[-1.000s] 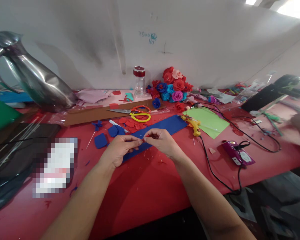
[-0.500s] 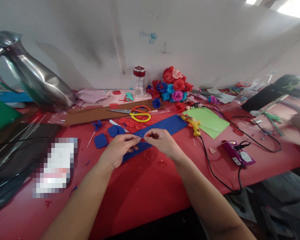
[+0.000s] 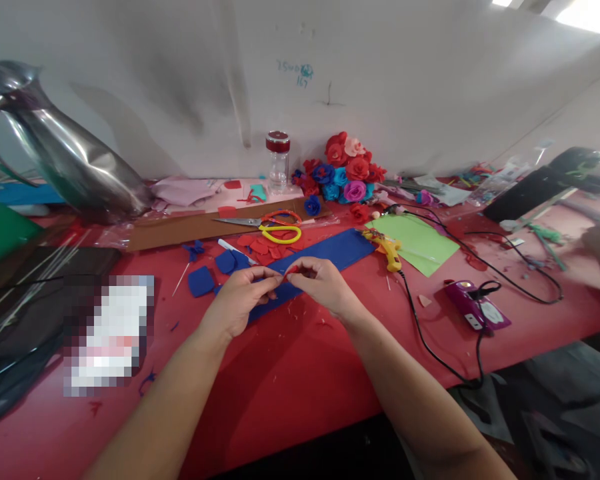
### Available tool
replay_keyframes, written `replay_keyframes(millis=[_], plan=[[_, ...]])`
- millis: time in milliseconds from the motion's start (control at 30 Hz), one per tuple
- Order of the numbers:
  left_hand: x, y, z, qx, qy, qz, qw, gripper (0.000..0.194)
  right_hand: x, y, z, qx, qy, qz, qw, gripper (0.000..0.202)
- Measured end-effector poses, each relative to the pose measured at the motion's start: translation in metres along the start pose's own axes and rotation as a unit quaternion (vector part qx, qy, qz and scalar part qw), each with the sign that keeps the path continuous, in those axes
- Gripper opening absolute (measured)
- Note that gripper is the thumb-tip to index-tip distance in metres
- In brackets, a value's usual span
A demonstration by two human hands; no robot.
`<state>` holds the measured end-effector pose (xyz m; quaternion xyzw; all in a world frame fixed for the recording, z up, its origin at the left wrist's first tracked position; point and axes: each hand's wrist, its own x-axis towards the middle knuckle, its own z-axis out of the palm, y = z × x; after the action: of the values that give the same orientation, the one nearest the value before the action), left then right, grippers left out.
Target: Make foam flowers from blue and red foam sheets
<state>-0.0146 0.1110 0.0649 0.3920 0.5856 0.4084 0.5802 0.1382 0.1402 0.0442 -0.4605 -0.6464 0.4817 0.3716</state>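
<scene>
While the right hand (image 3: 323,283) pinches a small red piece (image 3: 293,269), the left hand (image 3: 243,295) is close at nine o'clock; I cannot tell if its fingers grip too. Tugging could tear the piece. At three o'clock, a bumped cord (image 3: 407,301) could drag the glue gun (image 3: 392,257).

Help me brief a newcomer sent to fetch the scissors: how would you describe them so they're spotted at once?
On the red table, find the long brown strip near the wall. The scissors lie partly over its right part, blades pointing left, beside loose red pieces. Their mismatched handles, one yellow, one red-orange, set them apart from the flat pieces around.
</scene>
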Motion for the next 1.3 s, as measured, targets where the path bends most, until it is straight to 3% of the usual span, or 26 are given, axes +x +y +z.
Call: replay_keyframes(millis=[100,233,333,433,500,567,700,867,967,1100,1300], plan=[[0.000,-0.002,0.002,-0.009,0.002,0.006,1.000,0.017,-0.001,-0.003,0.001,0.017,0.005,0.002,1.000,0.006],[0.004,-0.004,0.003,-0.144,0.012,0.000,0.990,0.017,-0.003,-0.009,0.001,0.120,0.019,0.038,0.992,0.015],[0.006,-0.004,0.003,-0.251,0.025,-0.021,0.967,0.016,-0.002,-0.008,0.000,0.200,0.078,0.087,0.973,0.017],[0.007,-0.004,0.005,-0.310,0.038,-0.055,0.948,0.014,0.000,-0.001,0.001,0.225,0.137,0.086,0.961,0.016],[0.007,-0.005,0.007,-0.342,0.043,-0.070,0.936,0.013,0.001,0.002,0.006,0.213,0.125,0.069,0.967,0.015],[0.006,-0.006,0.009,-0.362,0.042,-0.077,0.928,0.013,0.000,0.004,0.013,0.202,0.076,0.045,0.975,0.017],[0.006,-0.011,0.012,-0.359,0.036,-0.064,0.931,0.014,-0.004,0.005,0.025,0.189,0.001,0.010,0.982,0.020],[0.006,-0.013,0.013,-0.343,0.017,-0.050,0.938,0.017,-0.004,0.006,0.023,0.152,-0.007,0.000,0.988,0.012],[0.007,-0.011,0.009,-0.323,0.048,-0.030,0.945,0.023,-0.002,0.007,0.021,0.145,-0.001,-0.008,0.989,0.010],[0.009,-0.007,0.002,-0.268,0.087,0.026,0.959,0.031,-0.002,0.008,0.018,0.145,-0.025,0.000,0.989,0.009],[0.006,-0.003,-0.001,-0.200,0.069,0.104,0.972,0.028,-0.002,0.005,0.016,0.150,-0.044,0.000,0.988,0.009]])
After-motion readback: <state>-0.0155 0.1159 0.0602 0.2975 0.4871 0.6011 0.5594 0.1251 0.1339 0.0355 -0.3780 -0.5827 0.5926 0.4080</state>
